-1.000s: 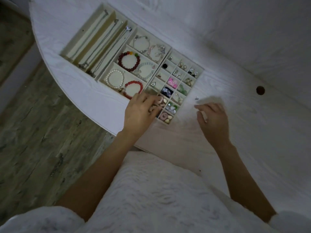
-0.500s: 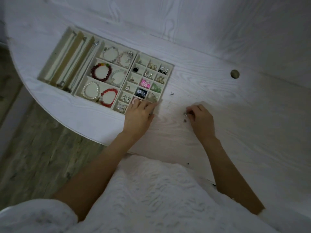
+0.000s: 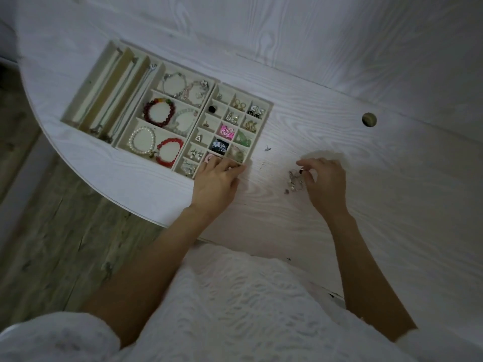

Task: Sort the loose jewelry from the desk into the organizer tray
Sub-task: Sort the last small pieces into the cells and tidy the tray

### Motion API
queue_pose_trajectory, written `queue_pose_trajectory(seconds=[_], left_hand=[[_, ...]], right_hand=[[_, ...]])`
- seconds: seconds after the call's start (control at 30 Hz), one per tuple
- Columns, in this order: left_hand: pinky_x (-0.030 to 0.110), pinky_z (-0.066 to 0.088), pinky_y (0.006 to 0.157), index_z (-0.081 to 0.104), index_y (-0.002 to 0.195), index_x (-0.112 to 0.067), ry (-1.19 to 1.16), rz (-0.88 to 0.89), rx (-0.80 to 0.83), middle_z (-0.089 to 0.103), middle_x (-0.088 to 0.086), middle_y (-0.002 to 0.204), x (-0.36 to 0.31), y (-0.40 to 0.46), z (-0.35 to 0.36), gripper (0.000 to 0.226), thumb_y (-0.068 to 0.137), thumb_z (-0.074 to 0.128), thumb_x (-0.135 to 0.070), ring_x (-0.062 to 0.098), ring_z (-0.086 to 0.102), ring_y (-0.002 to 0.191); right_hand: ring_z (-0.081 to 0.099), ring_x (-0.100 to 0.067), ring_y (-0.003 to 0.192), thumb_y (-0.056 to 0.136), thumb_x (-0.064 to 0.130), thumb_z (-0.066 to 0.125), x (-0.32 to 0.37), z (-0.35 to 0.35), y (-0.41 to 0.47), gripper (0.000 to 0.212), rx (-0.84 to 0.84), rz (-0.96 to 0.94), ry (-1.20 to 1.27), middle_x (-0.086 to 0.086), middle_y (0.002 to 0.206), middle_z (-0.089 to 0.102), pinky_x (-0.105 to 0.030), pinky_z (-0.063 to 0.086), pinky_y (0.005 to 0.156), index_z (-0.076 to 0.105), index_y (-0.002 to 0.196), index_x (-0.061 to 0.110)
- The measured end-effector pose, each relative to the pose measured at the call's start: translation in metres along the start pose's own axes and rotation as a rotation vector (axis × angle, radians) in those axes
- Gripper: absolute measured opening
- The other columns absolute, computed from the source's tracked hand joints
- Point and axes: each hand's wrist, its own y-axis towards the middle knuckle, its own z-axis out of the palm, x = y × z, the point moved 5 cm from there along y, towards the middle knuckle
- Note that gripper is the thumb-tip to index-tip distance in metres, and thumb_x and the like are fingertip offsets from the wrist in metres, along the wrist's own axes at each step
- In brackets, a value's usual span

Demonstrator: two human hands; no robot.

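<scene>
Jewelry at the right fingertips, tray off to the left.

Right hand (image 3: 324, 181) pinches a small ring (image 3: 302, 170) over the loose jewelry pile (image 3: 294, 182) on the desk (image 3: 366, 205). Left hand (image 3: 215, 182), fingers relaxed, rests on the near corner of the organizer tray (image 3: 269, 111), so it is the nearer hand to the small compartments.

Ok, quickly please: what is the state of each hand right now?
Left hand: open, fingers resting on the near corner of the organizer tray.
Right hand: fingers curled, pinching a small ring above the loose jewelry.
</scene>
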Motion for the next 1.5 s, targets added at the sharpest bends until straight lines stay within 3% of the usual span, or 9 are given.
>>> queue_pose_trajectory(seconds=[0.17, 0.3, 0.43, 0.63, 0.77, 0.87, 1.1, 1.23, 1.5], left_hand=[[0.035, 0.043, 0.073, 0.071, 0.106, -0.017, -0.09, -0.035, -0.016, 0.067, 0.002, 0.095, 0.012, 0.004, -0.012, 0.025, 0.083, 0.062, -0.022, 0.028, 0.057, 0.084], [0.037, 0.047, 0.072, 0.067, 0.11, -0.016, -0.195, -0.387, -0.212, 0.067, 0.006, 0.092, 0.067, 0.007, -0.043, 0.023, 0.088, 0.062, -0.023, 0.025, 0.059, 0.08], [0.037, 0.05, 0.077, 0.064, 0.109, -0.019, -0.232, -0.607, -0.182, 0.067, 0.003, 0.096, 0.12, 0.012, -0.049, 0.027, 0.085, 0.065, -0.03, 0.023, 0.061, 0.089], [0.034, 0.051, 0.065, 0.066, 0.099, -0.021, -0.247, -0.57, -0.047, 0.066, -0.001, 0.089, 0.12, 0.018, -0.036, 0.021, 0.083, 0.067, -0.035, 0.019, 0.061, 0.078], [0.032, 0.051, 0.066, 0.069, 0.1, -0.021, -0.281, -0.568, -0.049, 0.067, -0.001, 0.09, 0.121, 0.02, -0.032, 0.018, 0.083, 0.069, -0.029, 0.018, 0.062, 0.079], [0.031, 0.051, 0.068, 0.069, 0.101, -0.023, -0.316, -0.587, -0.039, 0.068, -0.003, 0.093, 0.124, 0.02, -0.031, 0.02, 0.083, 0.069, -0.029, 0.016, 0.063, 0.082], [0.032, 0.052, 0.067, 0.07, 0.101, -0.022, -0.332, -0.592, -0.048, 0.068, -0.002, 0.094, 0.126, 0.02, -0.03, 0.019, 0.082, 0.07, -0.029, 0.017, 0.064, 0.08], [0.031, 0.052, 0.065, 0.07, 0.099, -0.021, -0.328, -0.577, -0.057, 0.067, -0.003, 0.091, 0.124, 0.019, -0.03, 0.017, 0.083, 0.07, -0.027, 0.016, 0.063, 0.077], [0.027, 0.049, 0.063, 0.07, 0.098, -0.021, -0.334, -0.58, -0.063, 0.067, -0.004, 0.091, 0.125, 0.02, -0.032, 0.017, 0.083, 0.07, -0.027, 0.013, 0.062, 0.075]], right_hand=[[0.06, -0.016, 0.076, 0.083, -0.003, 0.058, 0.007, -0.007, 0.014, 0.023, 0.018, 0.107, 0.166, -0.007, 0.088, 0.066, -0.025, 0.046, 0.071, 0.071, 0.089, 0.014], [0.066, -0.017, 0.076, 0.076, -0.002, 0.068, 0.045, 0.006, 0.039, 0.019, 0.127, 0.167, 0.395, 0.0, 0.078, 0.066, -0.029, 0.055, 0.072, 0.063, 0.079, 0.016], [0.06, -0.001, 0.087, 0.086, 0.003, 0.062, 0.1, 0.042, 0.08, 0.021, 0.295, 0.079, 0.47, 0.012, 0.094, 0.062, -0.014, 0.05, 0.074, 0.066, 0.1, 0.018], [0.058, 0.005, 0.078, 0.084, 0.007, 0.065, 0.136, 0.084, 0.131, 0.013, 0.228, 0.017, 0.336, 0.004, 0.092, 0.069, -0.003, 0.044, 0.073, 0.07, 0.094, 0.014], [0.061, -0.006, 0.086, 0.085, 0.015, 0.066, 0.142, 0.098, 0.141, 0.01, 0.178, -0.02, 0.184, 0.002, 0.096, 0.07, -0.018, 0.048, 0.074, 0.071, 0.093, 0.018], [0.05, -0.02, 0.102, 0.082, 0.022, 0.07, 0.142, 0.107, 0.142, 0.007, 0.142, -0.04, 0.045, -0.001, 0.107, 0.06, -0.028, 0.044, 0.083, 0.073, 0.088, 0.022], [0.049, -0.02, 0.108, 0.078, 0.021, 0.073, 0.132, 0.115, 0.138, 0.015, 0.123, 0.096, 0.062, -0.003, 0.117, 0.055, -0.03, 0.042, 0.094, 0.073, 0.093, 0.024], [0.049, -0.02, 0.103, 0.08, 0.019, 0.07, 0.134, 0.101, 0.14, 0.012, 0.055, -0.018, -0.046, -0.004, 0.11, 0.057, -0.031, 0.043, 0.089, 0.073, 0.091, 0.021], [0.047, -0.023, 0.103, 0.085, 0.023, 0.064, 0.15, 0.11, 0.143, 0.014, 0.129, -0.12, -0.298, -0.005, 0.108, 0.059, -0.032, 0.043, 0.083, 0.075, 0.092, 0.018]])
